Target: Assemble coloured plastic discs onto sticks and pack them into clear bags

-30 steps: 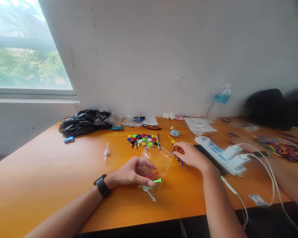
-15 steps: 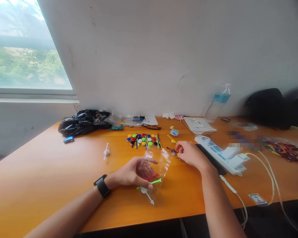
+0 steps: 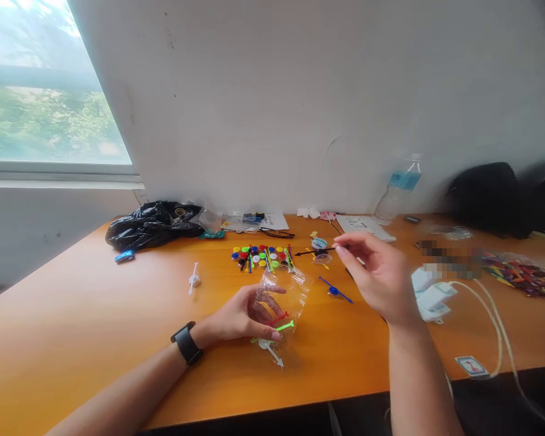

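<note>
Black arrow piece (image 3: 320, 251) is right of centre, pinched in the right hand (image 3: 376, 275), so basically a pick-up, I reckon. Left hand (image 3: 236, 315) grips the clear bag (image 3: 296, 292), lower centre. Next move wants a light pinch and steady bag.

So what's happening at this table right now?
A person's left hand holds a clear plastic bag with red, green and white arrow-shaped pieces in it. The right hand holds a black arrow-shaped piece by one end, above the brown wooden table. A blue arrow-shaped piece lies between the hands, and a white one lies off to the left.
</note>
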`<control>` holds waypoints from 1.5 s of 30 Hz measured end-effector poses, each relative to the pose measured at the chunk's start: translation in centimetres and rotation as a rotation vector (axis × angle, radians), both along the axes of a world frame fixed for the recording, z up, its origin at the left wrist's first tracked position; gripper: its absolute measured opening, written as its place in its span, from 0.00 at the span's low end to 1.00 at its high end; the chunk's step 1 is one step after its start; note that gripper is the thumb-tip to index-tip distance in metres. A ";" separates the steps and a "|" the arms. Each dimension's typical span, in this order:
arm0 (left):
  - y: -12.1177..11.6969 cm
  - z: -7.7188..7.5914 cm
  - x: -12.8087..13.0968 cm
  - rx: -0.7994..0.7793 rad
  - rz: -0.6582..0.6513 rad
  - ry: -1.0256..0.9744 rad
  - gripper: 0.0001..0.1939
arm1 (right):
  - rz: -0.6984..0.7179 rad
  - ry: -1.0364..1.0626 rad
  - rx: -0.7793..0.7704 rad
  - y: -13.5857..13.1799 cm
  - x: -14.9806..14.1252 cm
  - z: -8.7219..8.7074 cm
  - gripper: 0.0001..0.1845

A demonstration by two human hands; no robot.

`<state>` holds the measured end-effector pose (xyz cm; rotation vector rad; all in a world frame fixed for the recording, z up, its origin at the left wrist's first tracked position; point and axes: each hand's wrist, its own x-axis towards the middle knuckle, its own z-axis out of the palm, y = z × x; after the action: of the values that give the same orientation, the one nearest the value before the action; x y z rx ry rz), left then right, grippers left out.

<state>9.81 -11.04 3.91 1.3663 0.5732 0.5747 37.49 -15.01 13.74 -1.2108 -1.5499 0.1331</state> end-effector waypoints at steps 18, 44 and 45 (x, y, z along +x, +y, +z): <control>-0.7 1.0 0.5 -0.006 -0.030 -0.138 0.34 | 0.189 -0.481 -0.297 -1.8 -6.7 -0.8 0.17; 1.0 -1.4 0.4 0.036 0.109 -0.126 0.40 | -0.129 -0.598 -0.652 3.1 3.6 -4.8 0.15; 1.0 -1.4 0.4 0.055 0.108 -0.126 0.40 | -0.120 -0.597 -0.713 3.6 4.1 -5.5 0.15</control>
<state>10.16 -10.09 2.48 1.3461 0.5346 0.7636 41.57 -11.44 8.29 -2.0340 -2.0169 0.2784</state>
